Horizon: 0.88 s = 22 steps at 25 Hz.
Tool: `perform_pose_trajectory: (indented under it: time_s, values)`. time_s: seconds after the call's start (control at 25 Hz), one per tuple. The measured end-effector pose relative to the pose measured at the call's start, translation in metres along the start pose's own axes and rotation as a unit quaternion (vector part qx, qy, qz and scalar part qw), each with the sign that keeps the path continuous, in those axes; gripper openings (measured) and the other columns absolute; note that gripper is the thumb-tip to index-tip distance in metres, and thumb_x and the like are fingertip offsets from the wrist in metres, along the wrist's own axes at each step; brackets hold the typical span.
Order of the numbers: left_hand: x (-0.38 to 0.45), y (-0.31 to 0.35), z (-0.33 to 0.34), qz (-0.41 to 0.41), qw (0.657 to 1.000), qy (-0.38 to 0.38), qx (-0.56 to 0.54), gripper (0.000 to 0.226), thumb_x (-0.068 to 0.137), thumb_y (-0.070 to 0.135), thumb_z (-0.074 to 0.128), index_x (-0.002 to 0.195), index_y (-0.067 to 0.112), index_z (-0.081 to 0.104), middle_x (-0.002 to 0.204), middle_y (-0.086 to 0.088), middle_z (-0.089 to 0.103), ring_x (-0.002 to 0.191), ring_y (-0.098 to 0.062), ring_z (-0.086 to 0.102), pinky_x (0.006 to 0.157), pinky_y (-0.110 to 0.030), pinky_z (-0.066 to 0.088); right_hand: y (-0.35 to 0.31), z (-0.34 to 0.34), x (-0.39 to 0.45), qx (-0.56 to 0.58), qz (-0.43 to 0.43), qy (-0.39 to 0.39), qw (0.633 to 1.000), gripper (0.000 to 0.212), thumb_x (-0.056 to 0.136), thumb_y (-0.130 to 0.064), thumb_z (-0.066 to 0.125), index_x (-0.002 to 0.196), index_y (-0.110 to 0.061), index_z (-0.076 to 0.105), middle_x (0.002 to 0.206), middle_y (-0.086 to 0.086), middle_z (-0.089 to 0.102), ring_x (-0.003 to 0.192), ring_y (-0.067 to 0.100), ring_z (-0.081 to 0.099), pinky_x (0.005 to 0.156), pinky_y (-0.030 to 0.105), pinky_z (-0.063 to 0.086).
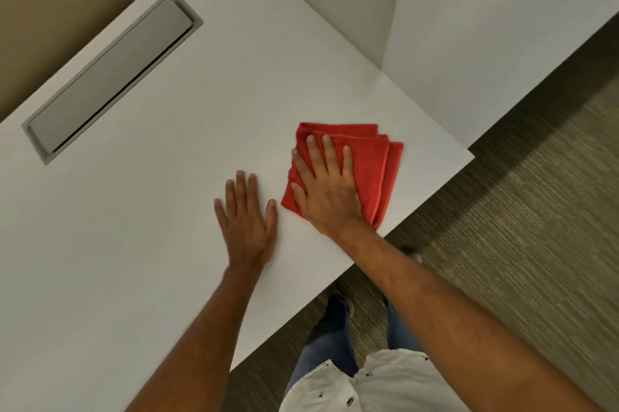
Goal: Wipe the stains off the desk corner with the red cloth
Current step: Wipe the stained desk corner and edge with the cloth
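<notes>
A: Where's the red cloth (368,163)?
B: Folded, near the table's (167,210) right corner, under the flat, fingers-spread right hand (326,189).
A: And the left hand (248,220)?
B: Flat on bare table just left of it.

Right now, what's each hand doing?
Left hand: open, flat on the desk.
Right hand: open, pressing the red cloth flat.

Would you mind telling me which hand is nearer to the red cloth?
Right: the right hand lies flat on the red cloth, while the left hand rests on the desk beside it.
</notes>
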<state>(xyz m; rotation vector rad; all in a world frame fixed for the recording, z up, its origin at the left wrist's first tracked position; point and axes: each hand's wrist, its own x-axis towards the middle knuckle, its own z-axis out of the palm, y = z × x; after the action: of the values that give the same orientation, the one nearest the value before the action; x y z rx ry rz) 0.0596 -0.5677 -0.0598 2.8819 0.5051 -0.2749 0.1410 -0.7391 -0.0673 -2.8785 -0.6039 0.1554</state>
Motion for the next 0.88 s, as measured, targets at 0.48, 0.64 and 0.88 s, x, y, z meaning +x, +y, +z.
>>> perform_pose_trajectory:
  time_s: [0.48,0.64,0.88]
  values:
    - [-0.044,-0.034,0.006,-0.041,0.998,0.018,-0.033,0.072,0.105,0.057,0.013,0.167,0.019,0.008,0.176,-0.007,0.007,0.163,-0.028,0.005,0.131,-0.056,0.004,-0.046,0.011,-0.095,-0.043,-0.125,-0.036,0.991,0.067,0.108,-0.058,0.023,0.167,-0.028,0.011,0.177,0.008,0.004,0.164,0.032,0.002,0.128,0.063,0.006]
    - [-0.046,-0.031,0.003,-0.019,0.999,0.001,-0.049,0.072,0.105,0.057,0.015,0.167,0.020,0.007,0.176,-0.006,0.003,0.163,-0.027,0.001,0.130,-0.059,0.000,-0.028,0.004,-0.093,-0.052,-0.115,-0.051,0.991,0.067,0.108,-0.059,0.024,0.167,-0.031,0.012,0.177,0.006,0.004,0.164,0.030,0.002,0.129,0.062,0.008]
    - [-0.063,0.013,-0.008,0.052,0.992,-0.040,-0.110,0.067,0.102,0.064,0.026,0.154,0.024,0.040,0.168,-0.006,0.030,0.156,-0.030,0.024,0.125,-0.055,0.017,0.003,-0.020,-0.100,0.045,0.039,0.024,0.998,0.076,0.105,-0.060,0.039,0.167,-0.022,0.016,0.176,0.007,0.013,0.164,0.026,0.008,0.131,0.056,0.010]
